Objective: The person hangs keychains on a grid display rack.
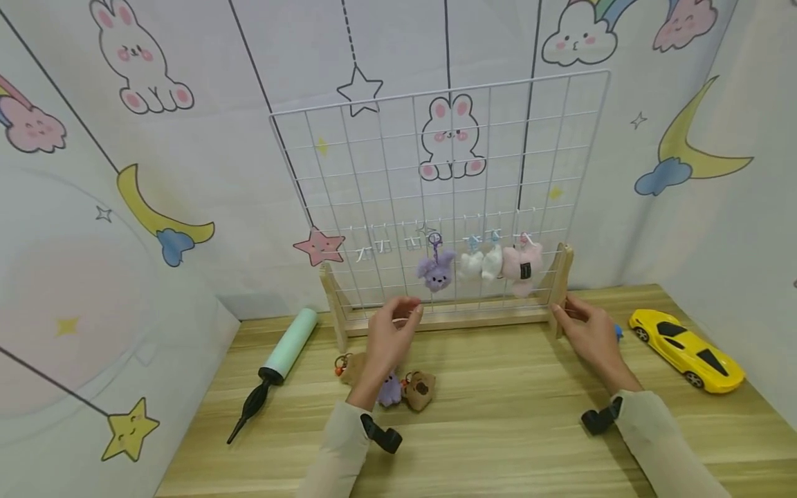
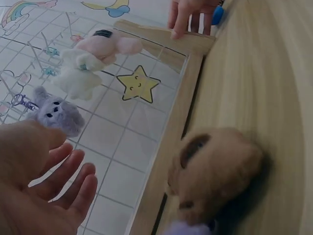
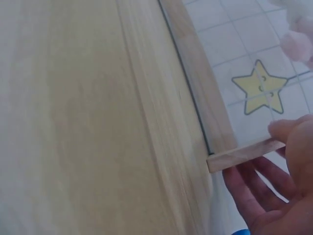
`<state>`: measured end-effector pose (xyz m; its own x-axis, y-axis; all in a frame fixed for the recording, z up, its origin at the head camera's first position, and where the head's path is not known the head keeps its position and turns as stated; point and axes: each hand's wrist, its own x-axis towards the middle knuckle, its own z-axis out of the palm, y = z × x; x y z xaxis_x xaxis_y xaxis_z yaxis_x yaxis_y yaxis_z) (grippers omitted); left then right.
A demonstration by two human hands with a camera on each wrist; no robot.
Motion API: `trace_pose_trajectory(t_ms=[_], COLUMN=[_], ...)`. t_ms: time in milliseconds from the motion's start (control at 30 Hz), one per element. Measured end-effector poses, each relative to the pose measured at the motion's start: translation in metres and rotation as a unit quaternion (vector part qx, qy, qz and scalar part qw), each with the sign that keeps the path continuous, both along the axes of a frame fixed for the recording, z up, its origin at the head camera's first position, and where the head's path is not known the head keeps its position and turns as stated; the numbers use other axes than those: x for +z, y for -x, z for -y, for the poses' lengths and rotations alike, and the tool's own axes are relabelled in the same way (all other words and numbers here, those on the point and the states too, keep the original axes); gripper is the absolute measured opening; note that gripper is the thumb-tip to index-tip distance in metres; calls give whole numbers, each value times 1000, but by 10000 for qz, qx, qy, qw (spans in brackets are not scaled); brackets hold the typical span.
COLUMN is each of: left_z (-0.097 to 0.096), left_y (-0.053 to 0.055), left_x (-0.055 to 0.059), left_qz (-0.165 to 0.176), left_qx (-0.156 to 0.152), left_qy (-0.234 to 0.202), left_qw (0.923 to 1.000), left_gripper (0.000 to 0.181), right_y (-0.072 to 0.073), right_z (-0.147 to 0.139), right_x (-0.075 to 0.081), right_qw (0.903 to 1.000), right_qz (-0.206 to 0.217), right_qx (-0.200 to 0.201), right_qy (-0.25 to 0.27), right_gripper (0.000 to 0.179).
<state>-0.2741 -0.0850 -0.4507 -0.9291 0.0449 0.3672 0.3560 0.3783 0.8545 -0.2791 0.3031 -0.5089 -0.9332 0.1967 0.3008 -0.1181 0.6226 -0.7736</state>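
A white wire grid rack (image 1: 389, 173) stands in a wooden base (image 1: 454, 319). My right hand (image 1: 588, 330) holds the base's right end post (image 1: 562, 283), thumb on one side and fingers on the other in the right wrist view. Just below a hanging purple plush keychain (image 1: 437, 272) is my left hand (image 1: 392, 335), its fingers loosely bent and holding nothing. White plush charms (image 1: 471, 265) and a pink plush (image 1: 521, 263) hang farther right. On the table by my left wrist lie a purple plush (image 1: 390, 391) and brown plush keychains (image 1: 420, 389), partly hidden by my forearm.
Bare white hooks (image 1: 382, 246) line the grid's left part. A mint-green hand pump (image 1: 292, 346) with a black nozzle lies at the left of the wooden table (image 1: 498, 415). At the right sits a yellow toy car (image 1: 685, 351), near a partly hidden blue object (image 1: 618, 332).
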Motion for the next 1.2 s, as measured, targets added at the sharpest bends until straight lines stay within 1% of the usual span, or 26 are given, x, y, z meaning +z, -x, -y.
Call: trace_pose_trajectory(t_ms=[67,133,200,267,367,433,500,533,600,667,767,833,867,933,1000,1067,1133,1200], left_z=[10,20,29,35,44,48,53,55,59,62,60,56,54,49,44,41,40,39], left_y=[-7,-13,-20,-26,-32,-34,-35,-35,-36,-36,-36,-36,-37,-38,-39,-40,-40,-40], left_x=[-6,-11,-15,-17,-19,-19,-17,-15,-12,-12,-17,-22,-24,-28,-33,-36,-38,-39], left_qz=[131,174,197,207,232,94,-9,-38,-111,-58,-235,-402,-499,-636,-766,-812,-807,-769], left_qx=[-284,-612,-928,-1222,-1647,-1846,-1970,-2020,-2111,-2234,-2451,-2485,-2462,-2311,-2089,-1904,-1788,-1741], left_qy=[366,764,1143,1592,2296,2836,3266,3407,3598,3630,3572,3591,3636,3780,3944,4064,4080,4055], left_qw=[9988,9950,9889,9794,9590,9410,9244,9182,9088,9046,9010,8987,8970,8942,8916,8899,8916,8941], left_gripper=[18,16,15,14,14,15,19,21,26,29,29,29,28,27,25,19,12,6], right_y=[1,1,2,1,1,1,1,1,1,2,2,2,2,2,2,2,2,2], right_z=[1,1,1,0,-2,-2,-2,-2,-2,-2,-1,-1,-1,-1,-2,-2,-2,-2], right_x=[0,-1,-2,-3,-4,-4,-4,-4,-4,-4,-3,-3,-3,-2,-2,-2,-2,-2], right_qw=[10000,9999,9998,9999,9999,9999,9999,9999,9999,9999,9999,9999,9999,9999,9999,9998,9998,9998], right_qz=[21,3,-20,-65,-109,-115,-107,-100,-73,-28,32,54,53,39,25,19,27,35], right_qx=[94,138,173,142,120,105,84,85,93,96,82,70,72,89,102,113,115,120], right_qy=[12,23,53,33,-2,-29,-51,-54,-67,-84,-124,-137,-140,-130,-127,-135,-148,-172], right_gripper=[68,69,69,68,66,65,64,64,64,64,65,66,66,66,65,65,65,65])
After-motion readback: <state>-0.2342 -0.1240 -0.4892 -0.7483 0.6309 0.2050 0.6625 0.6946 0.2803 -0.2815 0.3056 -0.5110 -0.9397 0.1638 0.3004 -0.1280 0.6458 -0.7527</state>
